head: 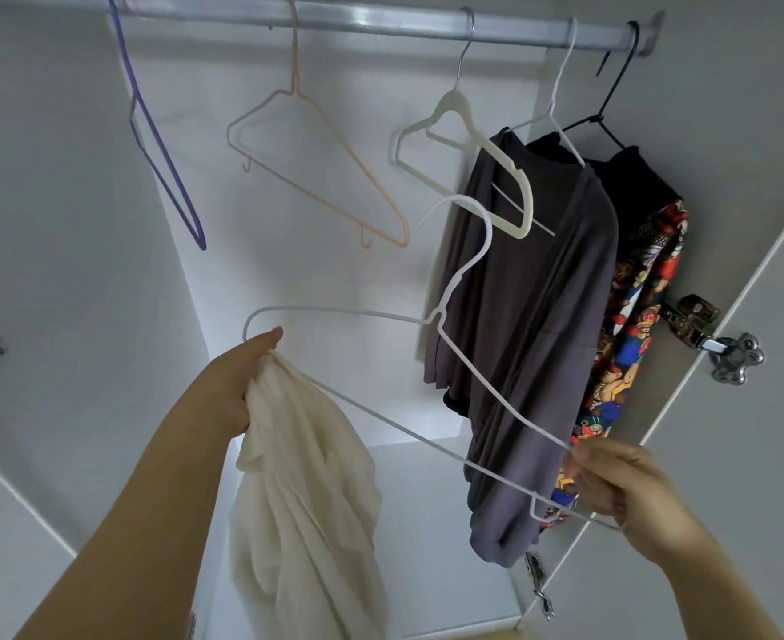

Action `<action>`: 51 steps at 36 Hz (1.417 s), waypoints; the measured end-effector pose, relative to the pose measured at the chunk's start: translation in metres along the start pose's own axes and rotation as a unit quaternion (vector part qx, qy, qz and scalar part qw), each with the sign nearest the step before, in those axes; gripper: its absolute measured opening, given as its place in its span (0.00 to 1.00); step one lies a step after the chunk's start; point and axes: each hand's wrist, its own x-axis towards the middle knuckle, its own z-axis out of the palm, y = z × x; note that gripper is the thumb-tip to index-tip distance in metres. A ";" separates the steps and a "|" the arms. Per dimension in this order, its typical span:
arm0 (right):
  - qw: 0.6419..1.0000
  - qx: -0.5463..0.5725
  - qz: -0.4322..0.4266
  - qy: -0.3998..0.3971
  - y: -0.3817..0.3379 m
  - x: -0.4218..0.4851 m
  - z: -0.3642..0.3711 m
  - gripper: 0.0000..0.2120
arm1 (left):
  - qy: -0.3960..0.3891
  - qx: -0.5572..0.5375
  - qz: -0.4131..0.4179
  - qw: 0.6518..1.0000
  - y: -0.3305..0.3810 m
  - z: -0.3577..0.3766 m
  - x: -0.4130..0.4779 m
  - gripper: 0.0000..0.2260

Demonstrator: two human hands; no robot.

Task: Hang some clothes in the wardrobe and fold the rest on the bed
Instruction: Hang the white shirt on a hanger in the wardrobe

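The left hand [237,385] has its fingers curled tight around a bunched top part of a cream garment [297,478], with the thumb lying straight along the top. The rest of the cloth hangs down below these fingers. The left end of a white wire hanger [334,312] bends just above the thumb, and its lower bar comes out of the cloth beside the fingers. I cannot tell if the fingers also grip the wire itself.

The right hand [621,482] pinches the other end of the hanger, with its fingers curled around the wire. The hanger is tilted between the two hands, its hook pointing up and away from the fingers, not on the rail [380,23].

Far above the fingers, a purple hanger [198,237], a peach hanger [357,170] and a cream padded hanger [505,164] hang bare on the rail. Just behind the right fingers hangs a grey garment [542,293], and beside it a black garment [630,177] and a colourful patterned garment [635,316].
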 end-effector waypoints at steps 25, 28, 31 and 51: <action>0.976 -0.205 0.035 -0.059 -0.012 0.013 0.041 0.09 | -0.004 0.114 0.190 0.975 0.014 0.007 0.003 0.13; 0.959 -0.265 0.034 -0.093 -0.014 0.015 0.056 0.08 | -0.014 0.127 0.207 0.970 0.015 0.014 0.000 0.13; 0.973 -0.217 0.043 -0.061 -0.009 0.016 0.062 0.08 | 0.003 0.112 0.197 0.974 0.019 0.015 -0.002 0.14; 0.967 -0.209 0.061 -0.134 -0.006 0.009 0.057 0.09 | -0.047 0.024 0.071 0.996 0.004 0.022 -0.011 0.13</action>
